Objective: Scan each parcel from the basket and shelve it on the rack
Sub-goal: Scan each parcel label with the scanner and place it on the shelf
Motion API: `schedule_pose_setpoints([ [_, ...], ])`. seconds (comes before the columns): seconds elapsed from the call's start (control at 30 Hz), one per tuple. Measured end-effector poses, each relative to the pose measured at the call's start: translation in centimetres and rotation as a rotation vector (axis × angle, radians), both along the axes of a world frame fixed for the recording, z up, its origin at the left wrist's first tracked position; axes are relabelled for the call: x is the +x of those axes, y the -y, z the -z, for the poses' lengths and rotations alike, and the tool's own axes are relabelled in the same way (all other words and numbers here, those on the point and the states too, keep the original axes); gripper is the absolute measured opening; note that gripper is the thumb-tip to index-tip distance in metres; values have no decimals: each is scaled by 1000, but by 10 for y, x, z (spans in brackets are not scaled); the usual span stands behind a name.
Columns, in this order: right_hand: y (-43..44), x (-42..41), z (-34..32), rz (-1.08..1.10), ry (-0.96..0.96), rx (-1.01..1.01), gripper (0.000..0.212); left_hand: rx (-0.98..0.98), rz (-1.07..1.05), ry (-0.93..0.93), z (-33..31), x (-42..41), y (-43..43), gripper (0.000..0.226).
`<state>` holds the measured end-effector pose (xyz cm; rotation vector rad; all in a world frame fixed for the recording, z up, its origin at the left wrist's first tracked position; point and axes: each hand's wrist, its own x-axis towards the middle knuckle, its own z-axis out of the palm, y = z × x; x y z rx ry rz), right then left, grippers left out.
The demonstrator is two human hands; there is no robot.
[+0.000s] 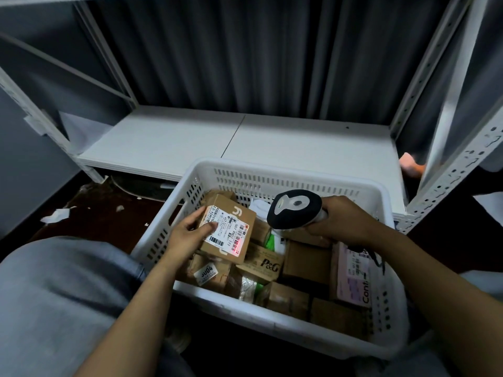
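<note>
We reach over the basket (272,165) with both hands. Our left hand (187,236) sits toward its left wall, thumb and fingers clasping a box (239,213). Our right hand (343,220), nearer its right wall, curls round a scanner (295,208).

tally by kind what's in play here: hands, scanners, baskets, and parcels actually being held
hands: 2, left hand and right hand
black handheld scanner: 1
white slotted plastic basket: 1
brown cardboard parcel with white label, held: 1
total: 5
</note>
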<state>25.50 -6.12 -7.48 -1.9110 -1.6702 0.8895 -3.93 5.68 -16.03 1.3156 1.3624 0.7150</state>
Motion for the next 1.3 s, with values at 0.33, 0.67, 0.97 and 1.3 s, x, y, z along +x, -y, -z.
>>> schedule_pose_setpoints([
  [0.33, 2, -4, -4, -7, -24, 14, 35, 9, -2, 63, -5, 5, 4, 56],
  [0.67, 9, -7, -13, 60, -84, 8, 17, 5, 15, 83, -16, 11, 13, 52],
  [0.97, 22, -23, -53, 391, -623, 283, 4, -134, -89, 391, -89, 25, 7, 41],
  [1.3, -7, -69, -173, 407, -1010, 513, 10, -84, 53, 535, -250, 53, -4, 40],
])
